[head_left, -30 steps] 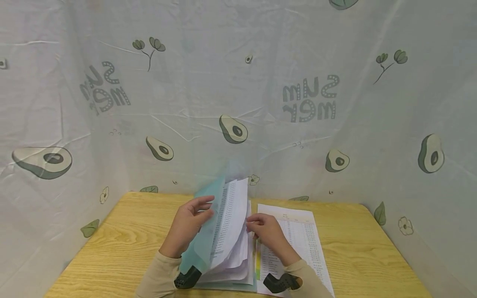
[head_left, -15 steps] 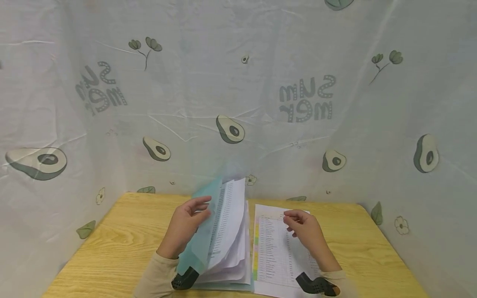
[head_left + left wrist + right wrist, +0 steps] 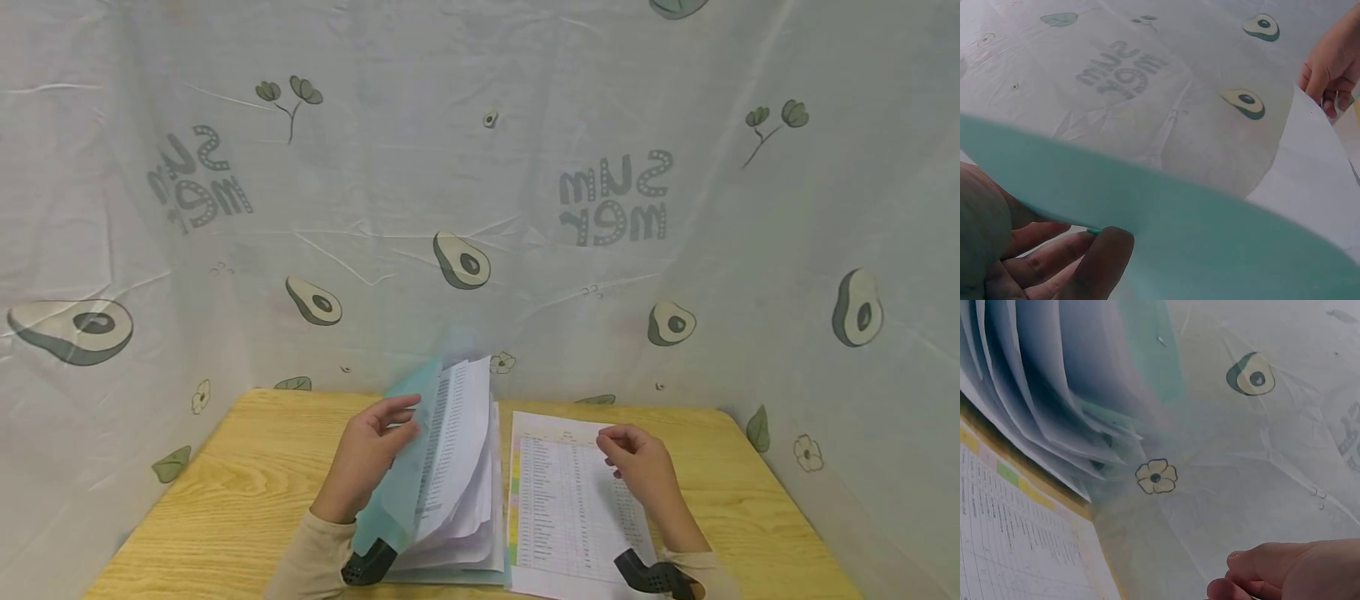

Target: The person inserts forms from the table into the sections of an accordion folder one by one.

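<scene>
In the head view my left hand (image 3: 367, 450) is at the raised teal cover of a folder (image 3: 397, 492). The left wrist view shows the thumb and fingers at the edge of this teal cover (image 3: 1166, 212), pinching it. Inside the folder stand several printed sheets (image 3: 453, 450), fanned and leaning. To the right lies a printed table sheet (image 3: 558, 500) with a coloured strip down its left side. My right hand (image 3: 645, 467) hovers above that sheet's upper right part, fingers loosely bent, holding nothing. In the right wrist view only its thumb and some fingers (image 3: 1272, 575) show.
A wooden table (image 3: 225, 492) carries the folder and the sheet. Behind it hangs a pale curtain (image 3: 480, 183) printed with avocados and leaves. Black wrist devices (image 3: 369, 562) sit on both sleeves. The folder's top reaches close to the curtain.
My right hand has left the edge of the folder's sheets and moved right, over the loose printed sheet. The left hand stays at the teal cover, and the fanned sheets keep their lean.
</scene>
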Demonstrator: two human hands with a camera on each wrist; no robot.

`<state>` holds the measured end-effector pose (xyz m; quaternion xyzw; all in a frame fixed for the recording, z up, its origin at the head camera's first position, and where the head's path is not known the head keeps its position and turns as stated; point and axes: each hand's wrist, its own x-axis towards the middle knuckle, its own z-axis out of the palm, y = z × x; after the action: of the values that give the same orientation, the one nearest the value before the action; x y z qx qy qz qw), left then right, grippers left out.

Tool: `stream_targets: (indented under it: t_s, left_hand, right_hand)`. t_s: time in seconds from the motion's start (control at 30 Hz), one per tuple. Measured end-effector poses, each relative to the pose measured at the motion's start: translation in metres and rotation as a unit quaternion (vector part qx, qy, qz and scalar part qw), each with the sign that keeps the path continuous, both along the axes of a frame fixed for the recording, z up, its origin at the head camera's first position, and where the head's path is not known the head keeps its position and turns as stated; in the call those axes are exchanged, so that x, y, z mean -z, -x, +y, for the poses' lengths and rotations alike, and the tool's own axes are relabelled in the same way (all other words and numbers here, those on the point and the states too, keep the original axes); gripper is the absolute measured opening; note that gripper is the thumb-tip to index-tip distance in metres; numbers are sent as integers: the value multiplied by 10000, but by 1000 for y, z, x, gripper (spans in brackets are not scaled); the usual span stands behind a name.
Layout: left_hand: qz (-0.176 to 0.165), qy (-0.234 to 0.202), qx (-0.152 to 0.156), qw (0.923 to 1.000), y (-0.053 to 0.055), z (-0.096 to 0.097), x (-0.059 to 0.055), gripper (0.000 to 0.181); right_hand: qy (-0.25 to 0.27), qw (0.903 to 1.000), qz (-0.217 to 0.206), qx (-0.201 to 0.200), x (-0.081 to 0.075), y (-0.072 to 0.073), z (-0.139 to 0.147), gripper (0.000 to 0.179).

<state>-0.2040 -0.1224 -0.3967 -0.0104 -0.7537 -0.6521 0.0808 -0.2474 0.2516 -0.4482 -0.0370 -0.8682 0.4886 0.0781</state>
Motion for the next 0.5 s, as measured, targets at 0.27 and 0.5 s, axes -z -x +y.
stream_targets:
  t_s: [0.27,0.5]
  left_hand:
    - [179,-26,-119,9998,2,-3,-2,37]
    - [36,56,-157,9999,1,-8,-2,39]
  right_hand:
    - [-80,9998,-106,146,3,0,12,24]
    - [17,9991,-417,-11,8,6,15,27]
